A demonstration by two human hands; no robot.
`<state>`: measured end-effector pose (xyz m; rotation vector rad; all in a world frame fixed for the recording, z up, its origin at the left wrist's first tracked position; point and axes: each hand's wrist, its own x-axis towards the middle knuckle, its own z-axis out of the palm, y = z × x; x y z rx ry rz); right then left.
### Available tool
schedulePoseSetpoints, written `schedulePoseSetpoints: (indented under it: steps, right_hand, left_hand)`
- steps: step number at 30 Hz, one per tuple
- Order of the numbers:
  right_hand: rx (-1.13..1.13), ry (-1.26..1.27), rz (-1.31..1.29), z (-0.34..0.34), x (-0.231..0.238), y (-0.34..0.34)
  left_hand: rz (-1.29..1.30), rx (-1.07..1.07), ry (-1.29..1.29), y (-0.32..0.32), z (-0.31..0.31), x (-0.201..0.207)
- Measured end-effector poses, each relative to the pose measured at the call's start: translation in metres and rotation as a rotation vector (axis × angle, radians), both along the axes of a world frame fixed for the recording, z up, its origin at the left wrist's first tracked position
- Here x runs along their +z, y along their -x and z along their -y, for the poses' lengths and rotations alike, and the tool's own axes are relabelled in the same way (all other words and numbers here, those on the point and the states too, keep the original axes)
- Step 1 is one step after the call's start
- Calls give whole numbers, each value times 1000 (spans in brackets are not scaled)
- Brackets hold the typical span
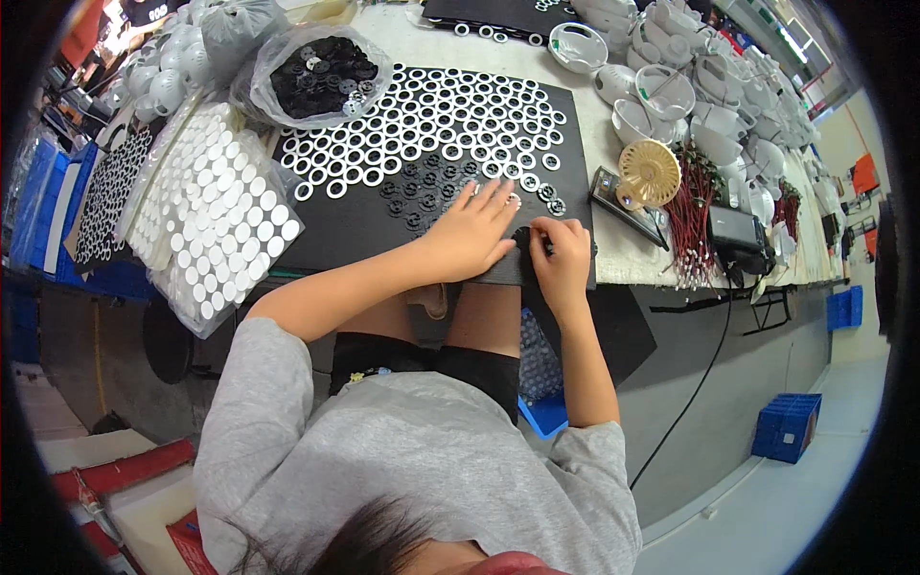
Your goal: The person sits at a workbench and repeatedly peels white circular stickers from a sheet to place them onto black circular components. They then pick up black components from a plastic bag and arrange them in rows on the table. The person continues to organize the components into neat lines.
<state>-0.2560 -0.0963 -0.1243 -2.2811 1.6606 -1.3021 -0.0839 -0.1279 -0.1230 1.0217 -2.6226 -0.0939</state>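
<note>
My left hand [470,232] lies open with fingers stretched out over a black board [335,230]. Its fingertips reach the edge of a patch of small black ring-shaped parts [422,187]. Close by on the right, my right hand [563,257] is closed near the board's front edge. Small black pieces [522,236] show at its thumb and fingers; their exact shape is too small to tell. Beyond both hands, many white rings [431,110] with dark centres cover the far part of the board.
Left of the board sits a bag [316,81] of black parts, beside a sheet of white discs [216,220]. To the right are a gold-coloured bowl-shaped part [650,172], a grey device [628,208], red wires [695,211] and piled white shells [661,91].
</note>
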Motion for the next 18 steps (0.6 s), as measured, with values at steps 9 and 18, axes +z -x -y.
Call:
schedulePoseSetpoints:
  steps: [9,18]
  right_hand:
    - [-98,17,-293,33,-7,14]
    - [-56,-12,-258,20,-3,12]
  left_hand:
    - [16,59,38,-26,14,10]
    - [38,-12,46,-21,14,1]
